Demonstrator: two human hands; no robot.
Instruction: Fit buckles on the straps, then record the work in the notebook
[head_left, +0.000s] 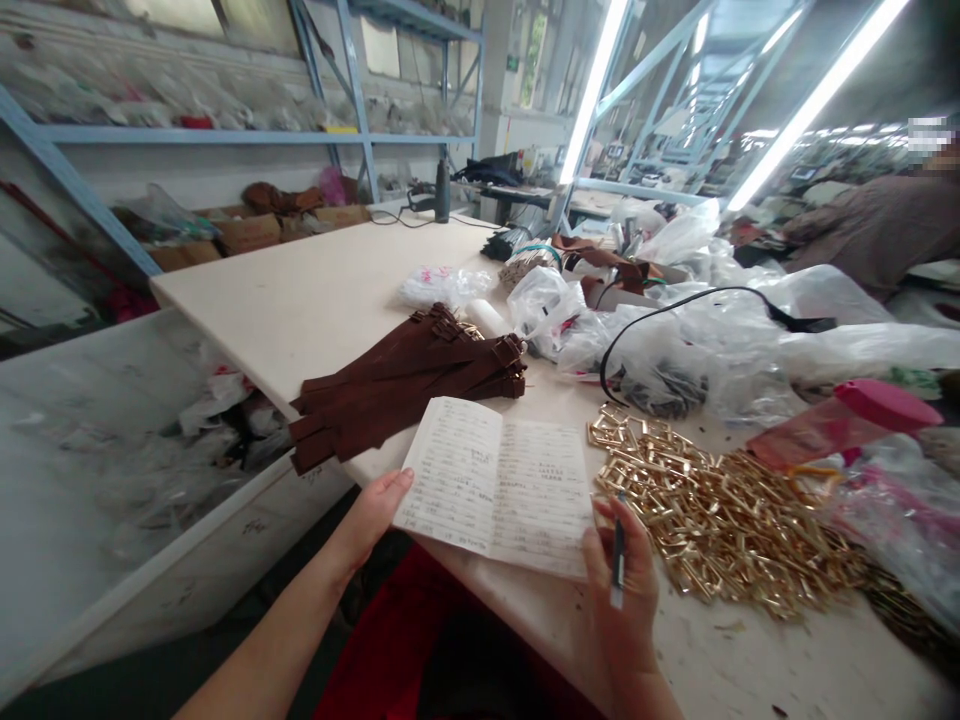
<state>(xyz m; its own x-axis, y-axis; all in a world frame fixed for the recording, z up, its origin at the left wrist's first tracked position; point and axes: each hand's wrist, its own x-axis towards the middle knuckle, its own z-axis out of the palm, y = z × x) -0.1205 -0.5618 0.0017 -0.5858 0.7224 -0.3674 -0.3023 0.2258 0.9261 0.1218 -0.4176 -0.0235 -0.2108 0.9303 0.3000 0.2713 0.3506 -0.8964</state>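
An open notebook [499, 490] with handwritten lines lies tilted over the table's front edge. At its left edge my left hand [375, 510] grips the page side, thumb on top. My right hand [622, 570] is at the notebook's right edge, fingers curled round a dark pen [618, 550] that points downward. Behind the notebook rests a stack of brown leather strips [405, 380]. A heap of gold metal buckles [727, 520] spreads to the right of my right hand.
Clear plastic bags [675, 340] and a pink-lidded bottle [847, 420] crowd the right of the white table [277, 290]. A black cord loops over the bags. At left stands a bin [225, 570] holding plastic scraps. A person [862, 230] is at the far right.
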